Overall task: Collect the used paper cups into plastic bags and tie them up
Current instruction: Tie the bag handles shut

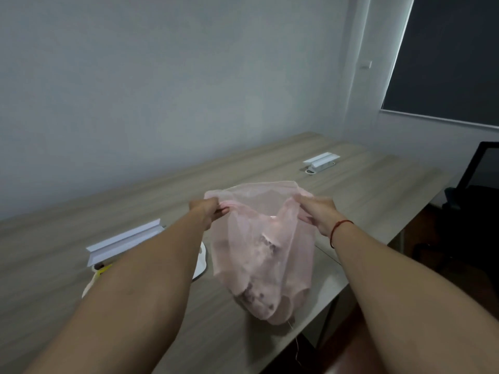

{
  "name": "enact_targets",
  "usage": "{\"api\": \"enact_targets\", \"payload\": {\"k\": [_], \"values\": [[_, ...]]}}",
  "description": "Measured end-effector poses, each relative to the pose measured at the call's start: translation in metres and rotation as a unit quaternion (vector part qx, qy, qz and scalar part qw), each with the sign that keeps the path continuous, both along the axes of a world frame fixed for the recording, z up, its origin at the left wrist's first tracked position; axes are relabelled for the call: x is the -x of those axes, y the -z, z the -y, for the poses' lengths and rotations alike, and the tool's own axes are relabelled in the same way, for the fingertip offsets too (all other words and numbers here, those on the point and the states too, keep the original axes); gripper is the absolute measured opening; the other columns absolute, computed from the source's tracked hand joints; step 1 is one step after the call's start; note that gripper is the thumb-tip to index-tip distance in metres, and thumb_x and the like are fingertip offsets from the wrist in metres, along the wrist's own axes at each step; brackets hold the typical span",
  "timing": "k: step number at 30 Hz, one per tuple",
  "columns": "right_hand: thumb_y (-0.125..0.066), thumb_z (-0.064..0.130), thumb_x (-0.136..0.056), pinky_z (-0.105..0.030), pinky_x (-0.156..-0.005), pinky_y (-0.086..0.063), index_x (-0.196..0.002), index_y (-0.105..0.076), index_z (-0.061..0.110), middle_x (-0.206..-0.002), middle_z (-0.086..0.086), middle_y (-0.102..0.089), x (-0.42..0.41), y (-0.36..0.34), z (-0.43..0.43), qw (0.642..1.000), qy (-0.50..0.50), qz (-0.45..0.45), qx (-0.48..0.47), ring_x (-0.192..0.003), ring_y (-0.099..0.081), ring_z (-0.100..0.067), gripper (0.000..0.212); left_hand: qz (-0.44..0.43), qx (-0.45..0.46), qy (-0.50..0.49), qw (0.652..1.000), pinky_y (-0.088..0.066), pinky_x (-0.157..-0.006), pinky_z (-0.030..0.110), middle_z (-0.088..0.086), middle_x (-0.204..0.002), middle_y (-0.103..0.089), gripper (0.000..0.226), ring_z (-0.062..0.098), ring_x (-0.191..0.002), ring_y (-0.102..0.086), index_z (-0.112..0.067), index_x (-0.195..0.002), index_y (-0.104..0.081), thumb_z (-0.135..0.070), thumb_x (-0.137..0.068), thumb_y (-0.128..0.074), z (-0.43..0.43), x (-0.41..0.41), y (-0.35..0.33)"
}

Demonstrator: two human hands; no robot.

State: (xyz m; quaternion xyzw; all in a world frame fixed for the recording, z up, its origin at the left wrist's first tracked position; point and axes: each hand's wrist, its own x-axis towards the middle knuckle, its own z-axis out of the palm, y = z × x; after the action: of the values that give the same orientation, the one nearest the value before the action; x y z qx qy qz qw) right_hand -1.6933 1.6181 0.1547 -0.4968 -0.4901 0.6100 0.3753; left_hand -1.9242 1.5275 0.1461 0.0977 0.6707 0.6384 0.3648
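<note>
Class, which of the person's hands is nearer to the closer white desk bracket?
Left. The left hand grips the pink bag just beside the white bracket; the right hand is across the bag.

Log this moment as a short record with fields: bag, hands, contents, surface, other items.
bag: pink plastic bag, translucent, untied, mouth held open
left hand: grips the bag's left handle
right hand: grips the right handle
contents: blurred shapes low in the bag, not identifiable
surface: wooden table
other items: two white cable covers
</note>
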Motion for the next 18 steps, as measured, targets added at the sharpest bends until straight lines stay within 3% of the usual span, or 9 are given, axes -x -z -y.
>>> {"api": "enact_targets", "payload": {"k": [2,4,6,7,9,10,14,18], "values": [[-0.082,0.012,-0.068,-0.036,-0.082,-0.056,-0.083,-0.069,0.004,-0.089,-0.01,-0.067,-0.004,0.018,0.0,0.997,-0.022,0.063,-0.035,-0.086,-0.064,-0.02,0.021,0.004,-0.001,0.027,1.0,-0.056,-0.044,0.021,0.019,-0.09,-0.067,0.036,0.011,-0.04,-0.066,0.017,-0.114,-0.055,0.008,-0.081,-0.068,0.005,0.004,0.016],[-0.079,0.013,-0.066,-0.039,-0.076,-0.057,-0.074,-0.072,0.002,-0.08,-0.015,-0.07,-0.008,0.037,-0.006,0.984,0.033,0.155,-0.082,-0.083,-0.068,-0.024,0.015,-0.035,0.06,0.078,0.995,-0.062,-0.064,0.03,0.013,-0.082,-0.071,0.047,0.016,-0.056,-0.071,0.013,-0.107,-0.062,-0.001,-0.067,-0.082,0.013,0.006,0.031],[-0.066,0.015,-0.079,-0.035,-0.072,-0.051,-0.089,-0.072,-0.006,-0.08,-0.015,-0.066,-0.011,0.048,-0.008,0.971,0.1,0.195,-0.099,-0.087,-0.063,-0.017,0.024,-0.111,0.152,0.105,0.977,-0.058,-0.072,0.034,0.006,-0.068,-0.069,0.032,0.016,-0.058,-0.066,0.005,-0.086,-0.062,-0.005,-0.066,-0.084,0.023,0.01,0.046],[-0.057,0.018,-0.087,-0.035,-0.078,-0.048,-0.1,-0.069,-0.008,-0.089,-0.018,-0.064,-0.012,0.049,-0.005,0.968,0.127,0.195,-0.092,-0.095,-0.06,-0.018,0.031,-0.111,0.162,0.102,0.975,-0.058,-0.062,0.03,0.008,-0.071,-0.067,0.025,0.014,-0.051,-0.063,0.003,-0.081,-0.058,-0.003,-0.072,-0.08,0.027,0.012,0.052],[-0.042,0.023,-0.096,-0.037,-0.098,-0.043,-0.121,-0.059,-0.003,-0.124,-0.025,-0.057,-0.012,0.052,-0.004,0.972,0.191,0.127,-0.046,-0.118,-0.054,-0.032,0.04,-0.108,0.131,0.063,0.984,-0.055,-0.046,0.023,0.016,-0.09,-0.061,0.021,0.016,-0.048,-0.063,0.008,-0.088,-0.059,-0.005,-0.082,-0.074,0.033,0.022,0.06],[-0.038,0.027,-0.097,-0.038,-0.104,-0.041,-0.127,-0.054,0.0,-0.133,-0.024,-0.052,-0.012,0.054,-0.006,0.971,0.224,0.083,-0.016,-0.123,-0.051,-0.036,0.044,-0.111,0.126,0.04,0.985,-0.055,-0.046,0.025,0.018,-0.097,-0.061,0.029,0.022,-0.058,-0.066,0.01,-0.098,-0.06,-0.012,-0.084,-0.073,0.034,0.025,0.061],[-0.031,0.034,-0.1,-0.036,-0.103,-0.045,-0.133,-0.048,-0.003,-0.136,-0.019,-0.053,0.004,0.055,-0.008,0.951,0.277,-0.097,0.096,-0.123,-0.054,-0.033,0.052,-0.111,0.112,-0.028,0.987,-0.05,-0.069,0.035,0.018,-0.11,-0.065,0.057,0.033,-0.093,-0.064,0.006,-0.118,-0.059,-0.041,-0.086,-0.063,0.03,0.024,0.06],[-0.034,0.047,-0.096,-0.036,-0.094,-0.049,-0.13,-0.049,-0.001,-0.13,-0.016,-0.057,0.019,0.052,-0.003,0.935,0.273,-0.185,0.13,-0.112,-0.058,-0.03,0.06,-0.045,0.107,-0.054,0.992,-0.05,-0.092,0.039,0.013,-0.123,-0.059,0.076,0.032,-0.111,-0.06,0.001,-0.133,-0.049,-0.058,-0.086,-0.054,0.022,0.004,0.06]]}}
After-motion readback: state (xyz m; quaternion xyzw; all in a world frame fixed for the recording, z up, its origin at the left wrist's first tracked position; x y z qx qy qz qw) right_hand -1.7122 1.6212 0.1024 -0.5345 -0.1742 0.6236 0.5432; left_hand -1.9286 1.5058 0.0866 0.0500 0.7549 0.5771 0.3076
